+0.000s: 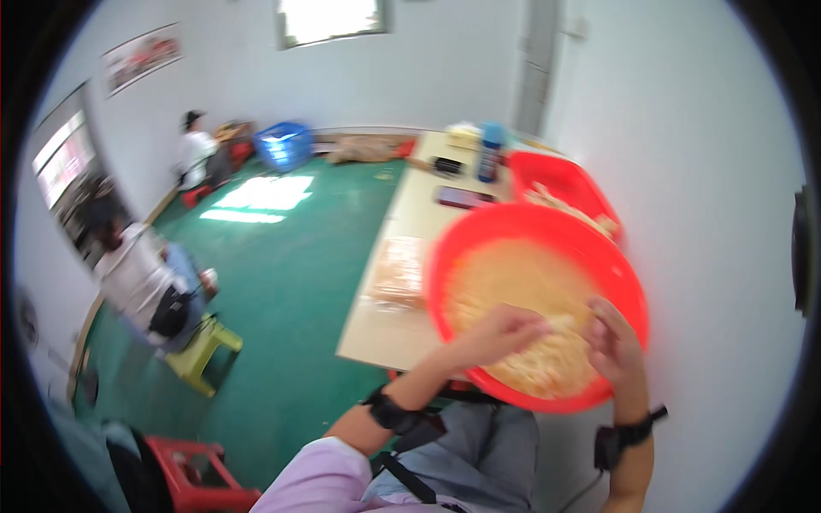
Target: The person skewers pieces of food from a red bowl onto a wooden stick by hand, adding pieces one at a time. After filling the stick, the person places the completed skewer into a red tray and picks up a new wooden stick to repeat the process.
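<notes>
A large round red basin point(534, 224) stands at the table's near end, holding cloudy yellowish liquid and a heap of pale pieces point(543, 363). Over the basin, my left hand point(506, 332) has its fingers pressed together around a small pale piece point(562, 323). My right hand point(612, 340) is at the basin's right side with its fingers curled in; whatever it holds is too small and blurred to name. Both wrists wear black straps.
On the table point(368, 329) are a clear plastic pack point(399, 269), a phone point(464, 197), a blue can point(489, 154) and a red tray point(569, 175) with pale pieces. Two people sit at the left, one on a green stool point(202, 350). A red stool point(192, 474) stands lower left.
</notes>
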The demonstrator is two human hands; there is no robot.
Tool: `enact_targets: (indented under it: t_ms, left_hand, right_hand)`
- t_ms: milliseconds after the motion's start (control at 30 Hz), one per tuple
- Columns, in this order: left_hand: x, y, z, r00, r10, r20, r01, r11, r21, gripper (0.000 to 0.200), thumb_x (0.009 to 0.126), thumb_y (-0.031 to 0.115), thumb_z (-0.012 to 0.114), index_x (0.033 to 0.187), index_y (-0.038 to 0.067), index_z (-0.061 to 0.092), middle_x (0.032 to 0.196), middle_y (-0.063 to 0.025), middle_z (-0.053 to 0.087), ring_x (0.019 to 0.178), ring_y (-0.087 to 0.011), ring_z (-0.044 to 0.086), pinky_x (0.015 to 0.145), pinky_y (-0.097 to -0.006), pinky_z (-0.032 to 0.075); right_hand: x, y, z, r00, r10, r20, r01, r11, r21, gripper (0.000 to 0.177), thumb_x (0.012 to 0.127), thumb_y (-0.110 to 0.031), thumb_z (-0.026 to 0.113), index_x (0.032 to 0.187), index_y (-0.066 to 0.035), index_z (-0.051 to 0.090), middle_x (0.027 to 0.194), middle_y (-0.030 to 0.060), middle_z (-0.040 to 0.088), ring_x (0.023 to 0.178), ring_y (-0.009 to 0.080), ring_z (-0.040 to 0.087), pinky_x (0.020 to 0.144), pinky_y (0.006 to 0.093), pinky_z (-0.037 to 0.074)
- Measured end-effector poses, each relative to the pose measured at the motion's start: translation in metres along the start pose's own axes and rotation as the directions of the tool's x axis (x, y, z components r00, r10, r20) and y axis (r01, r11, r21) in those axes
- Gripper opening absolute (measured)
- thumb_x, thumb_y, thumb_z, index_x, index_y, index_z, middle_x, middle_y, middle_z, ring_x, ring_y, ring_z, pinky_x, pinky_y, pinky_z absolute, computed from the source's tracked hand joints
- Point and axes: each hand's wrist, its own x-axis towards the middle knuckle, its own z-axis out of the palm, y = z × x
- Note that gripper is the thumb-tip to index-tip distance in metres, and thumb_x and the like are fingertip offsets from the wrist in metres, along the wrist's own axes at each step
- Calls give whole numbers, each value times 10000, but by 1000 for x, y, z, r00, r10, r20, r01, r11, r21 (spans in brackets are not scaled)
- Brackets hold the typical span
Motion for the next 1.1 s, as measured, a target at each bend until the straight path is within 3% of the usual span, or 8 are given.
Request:
enact_targets:
  t_ms: [100,200,300,533,733,833,933,1100]
  left_hand:
    - [3,1,-2,999,16,-42,-18,999,-35,272,870,253,488,922,14,608,556,16,448,521,-43,402,461,-216,334]
    - [3,2,0,993,-19,-117,11,997,-71,282,869,247,486,909,-7,602,554,14,445,521,-43,399,461,-215,333]
    - [3,2,1,980,32,-197,-37,999,-22,248,840,212,512,787,-20,580,512,-44,440,480,-85,410,458,-264,343]
    - [-3,8,-1,965,120,-235,-82,983,164,238,808,208,531,738,-15,578,525,-131,463,476,-223,448,485,-329,367]
    - [-2,0,3,945,185,-269,-115,960,257,277,841,255,507,896,1,606,518,-132,474,461,-247,430,479,-328,370]
    - [-3,4,5,935,180,-306,-105,964,246,231,813,227,517,783,13,598,545,-152,475,504,-291,469,506,-341,390]
    - [0,4,-3,978,130,-163,-90,968,234,231,826,219,514,794,12,610,510,-98,472,457,-207,446,474,-289,376]
    - [3,5,-5,1000,1,-26,-5,990,-139,298,868,265,490,794,3,612,500,23,421,469,-50,386,440,-221,329]
  right_hand:
    - [2,2,21,973,-187,-132,172,978,-117,208,860,-190,486,1021,-59,494,592,-24,450,491,56,447,336,192,396]
    - [11,9,8,897,-440,-41,411,865,-288,186,851,-170,505,990,-48,502,606,-12,460,499,55,452,343,194,410]
    - [11,12,9,873,-478,-98,403,821,-404,174,836,-158,528,955,-33,510,624,0,476,513,58,462,346,191,416]
    - [13,8,5,903,-416,-112,342,850,-400,145,820,-136,530,925,-38,514,640,11,499,566,65,494,366,196,446]
    - [10,2,8,950,-290,-117,262,942,-210,90,830,-116,512,899,-58,505,652,19,518,571,69,510,379,201,468]
    - [12,3,2,958,-270,-99,248,950,-191,78,837,-106,509,898,-59,501,652,25,520,564,72,515,387,210,480]
    - [12,1,0,964,-260,-56,245,950,-194,74,837,-100,514,896,-59,498,651,30,518,559,79,519,395,217,490]
    - [15,1,-1,947,-320,7,310,910,-277,74,837,-95,516,886,-44,494,646,37,512,555,86,521,399,217,493]
